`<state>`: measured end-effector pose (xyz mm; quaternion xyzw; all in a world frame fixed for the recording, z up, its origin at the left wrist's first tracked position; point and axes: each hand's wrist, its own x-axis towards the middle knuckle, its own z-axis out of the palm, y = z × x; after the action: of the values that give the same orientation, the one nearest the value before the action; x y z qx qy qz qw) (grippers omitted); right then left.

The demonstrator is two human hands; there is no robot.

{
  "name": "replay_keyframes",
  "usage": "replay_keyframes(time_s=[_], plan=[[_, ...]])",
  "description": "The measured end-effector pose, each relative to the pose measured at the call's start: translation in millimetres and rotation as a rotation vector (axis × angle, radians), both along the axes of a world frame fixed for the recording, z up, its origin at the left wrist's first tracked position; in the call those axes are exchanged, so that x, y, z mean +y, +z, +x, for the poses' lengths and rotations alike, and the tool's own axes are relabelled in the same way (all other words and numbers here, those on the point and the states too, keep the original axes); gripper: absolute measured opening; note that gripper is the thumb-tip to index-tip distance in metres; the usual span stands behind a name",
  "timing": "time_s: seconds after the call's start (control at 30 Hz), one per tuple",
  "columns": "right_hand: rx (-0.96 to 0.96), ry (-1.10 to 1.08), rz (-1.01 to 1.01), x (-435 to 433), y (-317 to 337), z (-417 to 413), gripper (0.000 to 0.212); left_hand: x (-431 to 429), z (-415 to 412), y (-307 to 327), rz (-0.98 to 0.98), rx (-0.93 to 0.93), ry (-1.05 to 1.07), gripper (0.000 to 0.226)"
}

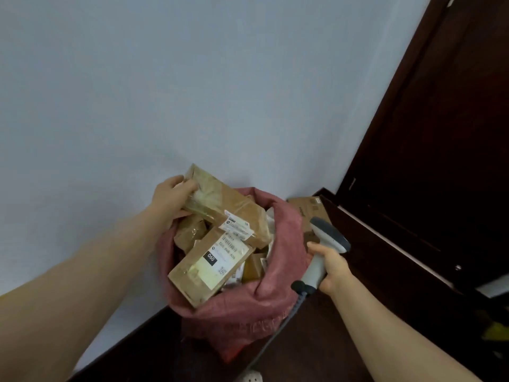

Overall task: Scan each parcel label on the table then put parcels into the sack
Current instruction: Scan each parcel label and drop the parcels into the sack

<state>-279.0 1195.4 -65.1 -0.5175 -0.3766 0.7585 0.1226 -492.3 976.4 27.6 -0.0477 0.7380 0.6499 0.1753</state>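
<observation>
Our left hand (172, 197) clamps the far end of a taped cardboard parcel (228, 206), resting atop others in the red woven sack (283, 235), at eleven o'clock of its mouth. It looks stiff, light, tape-slick; we judge edge grips safest. Our right hand (330, 268) wraps the barcode scanner (321, 252), at three o'clock. A lower parcel's label (220, 260) reads "060".
</observation>
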Motion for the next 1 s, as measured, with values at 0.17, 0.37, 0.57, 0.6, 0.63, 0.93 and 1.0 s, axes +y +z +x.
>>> replay_keyframes(time_s=[0.17,0.37,0.57,0.6,0.63,0.93,1.0], plan=[[-0.004,0.057,-0.071,34.3,-20.3,-51.1,0.029,38.9,-49.2,-22.9,-0.08,-0.026,-0.066,0.055],[0.005,0.161,-0.137,52.4,-42.1,-88.4,0.023,59.3,-83.3,-45.6,-0.125,-0.095,-0.067,0.049],[0.074,0.08,-0.12,48.4,-32.7,-97.0,0.042,69.2,-89.3,-50.3,-0.141,-0.133,-0.048,0.048],[0.11,0.051,-0.092,46.6,-25.2,-96.6,0.045,71.4,-87.5,-47.9,-0.142,-0.129,-0.052,0.048],[0.157,0.031,-0.056,44.7,-15.7,-96.5,0.047,74.5,-85.8,-45.4,-0.142,-0.126,-0.056,0.047],[0.406,0.121,0.055,31.0,48.3,-94.3,0.051,122.4,-46.0,-39.5,-0.106,-0.238,-0.275,0.055],[0.389,0.105,0.051,31.8,50.2,-92.1,0.052,127.3,-37.0,-46.9,-0.175,-0.253,-0.383,0.067]])
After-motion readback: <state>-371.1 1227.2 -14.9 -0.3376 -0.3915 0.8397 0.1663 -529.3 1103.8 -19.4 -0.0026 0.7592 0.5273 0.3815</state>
